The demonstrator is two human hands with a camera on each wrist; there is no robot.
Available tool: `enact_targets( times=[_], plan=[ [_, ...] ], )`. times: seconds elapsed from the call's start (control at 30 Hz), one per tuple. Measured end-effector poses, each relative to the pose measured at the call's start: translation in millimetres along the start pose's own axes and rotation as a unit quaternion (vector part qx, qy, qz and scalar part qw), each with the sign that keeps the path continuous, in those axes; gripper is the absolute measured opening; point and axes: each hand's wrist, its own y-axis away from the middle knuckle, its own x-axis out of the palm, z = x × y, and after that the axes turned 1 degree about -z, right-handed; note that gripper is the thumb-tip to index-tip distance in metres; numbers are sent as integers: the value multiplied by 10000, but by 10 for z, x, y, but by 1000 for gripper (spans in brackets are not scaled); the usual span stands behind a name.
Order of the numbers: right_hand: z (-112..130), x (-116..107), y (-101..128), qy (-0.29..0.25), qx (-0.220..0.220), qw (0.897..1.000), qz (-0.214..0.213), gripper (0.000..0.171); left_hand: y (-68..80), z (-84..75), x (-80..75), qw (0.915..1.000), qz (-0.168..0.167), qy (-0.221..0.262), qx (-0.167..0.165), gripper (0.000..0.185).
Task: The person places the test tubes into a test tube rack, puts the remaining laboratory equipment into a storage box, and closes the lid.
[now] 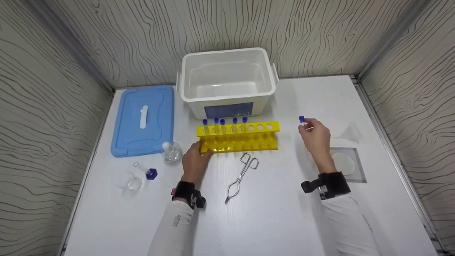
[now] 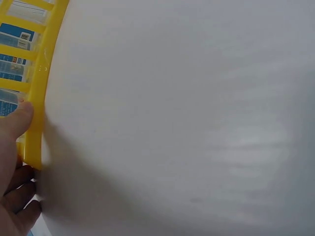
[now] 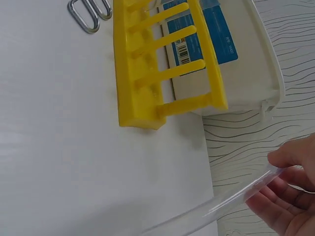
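A yellow tube rack [image 1: 238,137] stands mid-table with several blue-capped tubes [image 1: 224,125] in its left holes; the right holes are bare. My left hand [image 1: 194,159] grips the rack's left end [image 2: 34,132], thumb on its frame. My right hand [image 1: 314,137] is to the right of the rack, apart from it, and pinches a clear tube with a blue cap [image 1: 301,120]. The tube's clear body [image 3: 231,201] shows between the fingers [image 3: 288,206] in the right wrist view, with the rack's right end [image 3: 162,64] beyond.
A white open bin [image 1: 227,81] stands behind the rack, its blue lid [image 1: 142,119] lying at the left. Metal tongs [image 1: 241,176] lie in front. A small flask [image 1: 171,152], a beaker [image 1: 133,183] and a loose tube [image 1: 145,170] sit front left. A funnel [image 1: 350,133] and a square plate [image 1: 346,164] lie right.
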Motion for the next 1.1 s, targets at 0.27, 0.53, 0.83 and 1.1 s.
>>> enact_targets(
  times=[0.27,0.53,0.83,1.1],
  plan=[
    [144,-35,-27,-865,-508,9936,-514,31,-8,25,13,10000,-24,85,16,54],
    [287,-75,-25,-1460,-608,9844,-776,32,-20,38,20,9999,39,90,-37,54],
    [474,-29,-3,-2379,-995,9625,-842,32,-10,32,17,9998,108,121,-146,60],
    [655,77,37,-2727,-1315,9492,-856,31,-18,4,14,9996,107,14,-259,62]
  ],
)
